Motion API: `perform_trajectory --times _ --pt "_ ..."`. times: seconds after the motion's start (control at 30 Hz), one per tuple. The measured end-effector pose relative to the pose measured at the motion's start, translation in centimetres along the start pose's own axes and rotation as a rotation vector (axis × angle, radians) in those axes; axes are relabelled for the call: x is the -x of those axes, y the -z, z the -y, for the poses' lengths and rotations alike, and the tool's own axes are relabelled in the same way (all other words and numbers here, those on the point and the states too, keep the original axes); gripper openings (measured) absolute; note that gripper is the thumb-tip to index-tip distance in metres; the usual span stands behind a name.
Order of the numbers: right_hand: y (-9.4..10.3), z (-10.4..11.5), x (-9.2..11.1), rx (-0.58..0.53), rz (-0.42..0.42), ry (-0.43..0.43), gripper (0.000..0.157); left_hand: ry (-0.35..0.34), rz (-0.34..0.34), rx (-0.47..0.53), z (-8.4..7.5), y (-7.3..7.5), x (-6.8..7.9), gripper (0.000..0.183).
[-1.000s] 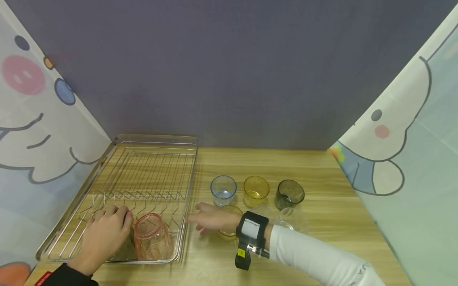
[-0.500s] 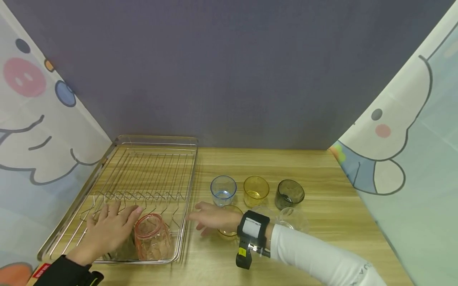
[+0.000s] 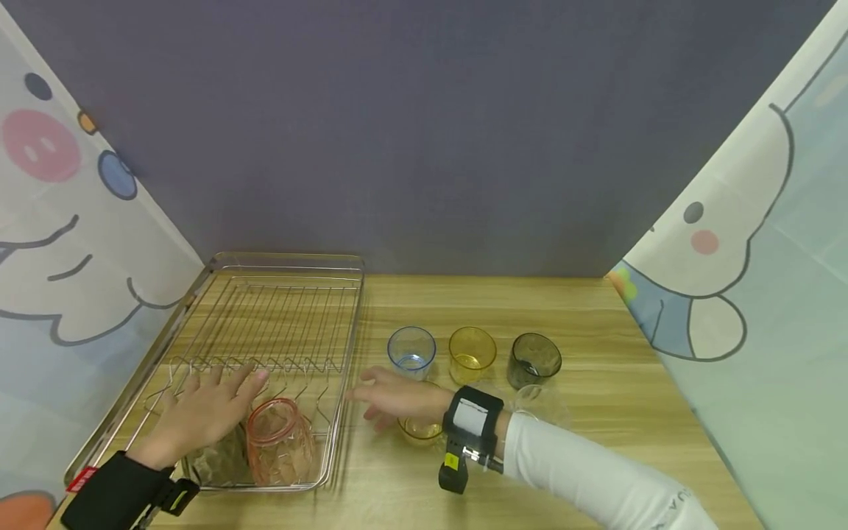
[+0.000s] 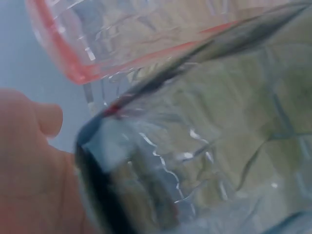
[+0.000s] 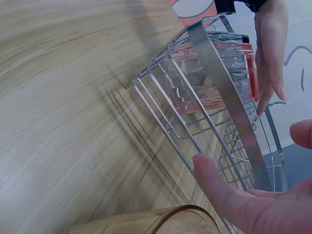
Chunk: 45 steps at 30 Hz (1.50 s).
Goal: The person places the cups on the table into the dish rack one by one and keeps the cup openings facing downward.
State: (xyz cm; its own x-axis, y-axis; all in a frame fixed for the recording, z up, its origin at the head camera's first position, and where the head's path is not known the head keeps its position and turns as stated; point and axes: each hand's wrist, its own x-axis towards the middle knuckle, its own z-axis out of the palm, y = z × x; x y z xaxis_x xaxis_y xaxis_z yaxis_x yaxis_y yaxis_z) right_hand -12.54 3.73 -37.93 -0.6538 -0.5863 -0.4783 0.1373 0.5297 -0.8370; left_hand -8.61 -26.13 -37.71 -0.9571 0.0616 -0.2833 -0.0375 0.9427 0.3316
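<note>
Change over 1.0 s: your left hand (image 3: 205, 414) goes from bent fingers to a wide grip over the gray glass (image 3: 221, 462); release looks done. That glass sits in the wire rack (image 3: 291, 256) beside the pink glass (image 3: 281, 456). Your right hand (image 3: 400, 396), grip loose, holds nothing.

Pretty much a staged filming-style setup tbh: plain dark backdrop (image 3: 424, 140), cartoon-print side panels (image 3: 795, 302), wood-grain tabletop (image 3: 583, 313).

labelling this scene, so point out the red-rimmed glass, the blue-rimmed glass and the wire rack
Red-rimmed glass (image 3: 281, 450), head view: its faceted side below the rim.
Blue-rimmed glass (image 3: 411, 361), head view: its inside near the base.
Wire rack (image 5: 240, 127), right wrist view: its flat metal band.
</note>
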Motion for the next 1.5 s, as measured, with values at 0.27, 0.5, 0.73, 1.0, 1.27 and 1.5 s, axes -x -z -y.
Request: perform_trajectory --times 0.27,0.5,0.73,1.0,1.27,1.5 --pt "0.3 0.0 0.1 -0.044 -0.021 0.025 0.068 -0.057 -0.031 0.019 -1.5 1.1 -0.8 0.082" --pt "1.9 0.0 0.7 -0.096 -0.031 0.061 0.06 -0.078 -0.047 0.029 -2.7 2.0 -1.9 0.083" --pt "4.2 -0.3 1.4 -0.155 -0.057 0.136 0.056 -0.105 -0.041 0.082 -3.3 2.8 -2.6 0.082" --pt "6.6 -0.5 2.5 -0.177 -0.097 0.138 0.054 -0.193 -0.044 0.129 -4.5 3.4 -4.0 0.077" --pt "9.3 -0.7 3.8 -0.097 -0.157 0.097 0.059 -0.214 0.003 0.165 -7.0 4.3 -6.0 0.081" --pt "12.4 -1.0 4.8 -0.106 -0.257 0.143 0.06 -0.236 0.151 0.582 -7.7 4.9 -7.4 0.082"
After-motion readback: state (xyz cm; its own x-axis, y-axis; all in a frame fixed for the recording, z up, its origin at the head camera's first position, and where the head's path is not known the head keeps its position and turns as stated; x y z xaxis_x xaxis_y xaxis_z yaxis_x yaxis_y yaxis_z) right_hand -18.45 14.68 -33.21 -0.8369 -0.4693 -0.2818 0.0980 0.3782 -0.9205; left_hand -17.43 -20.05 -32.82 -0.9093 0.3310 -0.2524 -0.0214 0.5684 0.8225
